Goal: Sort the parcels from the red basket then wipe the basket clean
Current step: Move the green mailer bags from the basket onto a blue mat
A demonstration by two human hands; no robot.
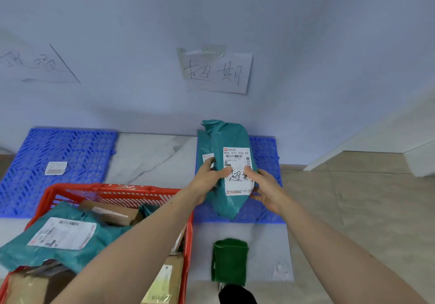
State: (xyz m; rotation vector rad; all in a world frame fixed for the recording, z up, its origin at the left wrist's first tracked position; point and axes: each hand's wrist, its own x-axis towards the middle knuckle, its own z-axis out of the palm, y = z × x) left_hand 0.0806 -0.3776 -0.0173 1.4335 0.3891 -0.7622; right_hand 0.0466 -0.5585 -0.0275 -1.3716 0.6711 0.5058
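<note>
A teal parcel bag (pixel 229 139) with a white shipping label is held above the right blue pallet (pixel 266 153). My left hand (pixel 207 179) grips its left side and my right hand (pixel 264 186) grips its right side, thumbs on the label. Another teal parcel (pixel 204 148) lies under it on that pallet. The red basket (pixel 110 192) at lower left holds a large teal parcel (pixel 58 235) and several brown cardboard parcels. A folded green cloth (pixel 229 260) lies on the floor right of the basket.
A left blue pallet (pixel 77 148) carries one small white packet (pixel 56 168). Handwritten paper signs (pixel 215 72) are taped to the wall above each pallet. A white step or ledge (pixel 376 143) rises at right. A dark shoe tip (pixel 236 294) shows at the bottom.
</note>
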